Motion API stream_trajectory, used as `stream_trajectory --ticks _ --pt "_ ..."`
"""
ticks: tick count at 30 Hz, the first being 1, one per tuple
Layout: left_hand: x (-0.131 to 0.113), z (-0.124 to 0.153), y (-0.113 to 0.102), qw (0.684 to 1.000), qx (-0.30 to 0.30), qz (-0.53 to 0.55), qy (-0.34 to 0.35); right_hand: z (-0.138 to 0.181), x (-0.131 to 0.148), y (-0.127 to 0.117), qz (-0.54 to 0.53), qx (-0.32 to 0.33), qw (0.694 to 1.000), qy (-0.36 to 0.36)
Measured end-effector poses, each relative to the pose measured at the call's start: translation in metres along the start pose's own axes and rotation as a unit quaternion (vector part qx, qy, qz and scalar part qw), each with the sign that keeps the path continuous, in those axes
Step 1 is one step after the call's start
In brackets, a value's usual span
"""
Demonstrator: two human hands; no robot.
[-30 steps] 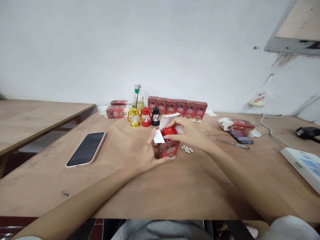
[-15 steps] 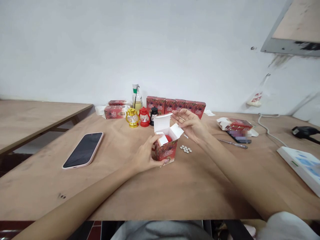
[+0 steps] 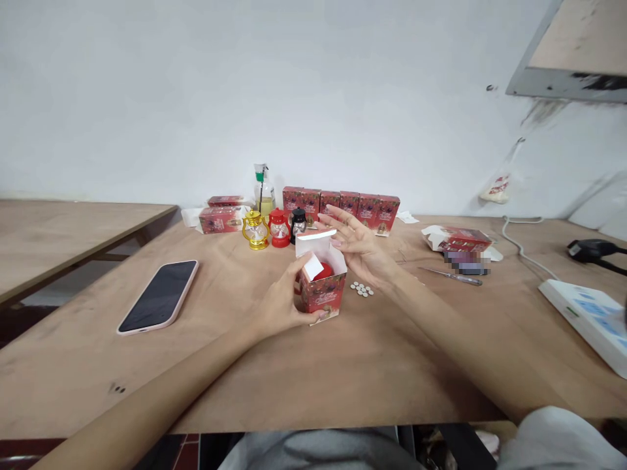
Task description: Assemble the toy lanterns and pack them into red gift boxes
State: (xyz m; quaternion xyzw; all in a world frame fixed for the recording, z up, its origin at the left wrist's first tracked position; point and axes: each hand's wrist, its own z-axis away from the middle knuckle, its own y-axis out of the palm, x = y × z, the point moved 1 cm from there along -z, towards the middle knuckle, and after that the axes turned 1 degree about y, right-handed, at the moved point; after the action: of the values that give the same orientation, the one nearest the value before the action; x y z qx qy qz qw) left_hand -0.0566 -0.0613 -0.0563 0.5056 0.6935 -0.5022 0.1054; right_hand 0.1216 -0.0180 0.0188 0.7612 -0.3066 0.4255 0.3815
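On table (image 3: 392,372), right hand (image 3: 360,251) has seemingly neared box (image 3: 323,295).

Both bare forearms stretched forward, left hand (image 3: 281,305) clasped round box (image 3: 324,295), thumb raised, right hand (image 3: 360,251) held open, fingers spread, palm turned leftward

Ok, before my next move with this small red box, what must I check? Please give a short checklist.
1. Left hand grips the red box: ok.
2. Red lantern sits inside the box: ok.
3. Lid flap closed: not ok, it stands up.
4. Right hand open and holding nothing: ok.
5. Button cells apart from the box: ok, they lie beside it.
6. Cells fitted in the lantern: cannot tell.
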Motion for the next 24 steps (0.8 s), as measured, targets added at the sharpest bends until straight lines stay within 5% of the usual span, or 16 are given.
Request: stream_trajectory --ticks 9,18,24 --pt "-0.008 -0.005 -0.005 0.999 0.022 0.030 -0.034 0.003 -0.018 0.006 0.018 0.050 0.992 0.116" --pt "-0.004 -0.001 0.009 0.990 -0.036 0.133 -0.014 0.010 -0.007 0.009 0.096 0.086 0.992 -0.008" --pt "0.000 -0.005 0.005 0.980 0.060 0.170 -0.082 0.011 -0.008 0.003 0.226 0.159 0.958 -0.078"
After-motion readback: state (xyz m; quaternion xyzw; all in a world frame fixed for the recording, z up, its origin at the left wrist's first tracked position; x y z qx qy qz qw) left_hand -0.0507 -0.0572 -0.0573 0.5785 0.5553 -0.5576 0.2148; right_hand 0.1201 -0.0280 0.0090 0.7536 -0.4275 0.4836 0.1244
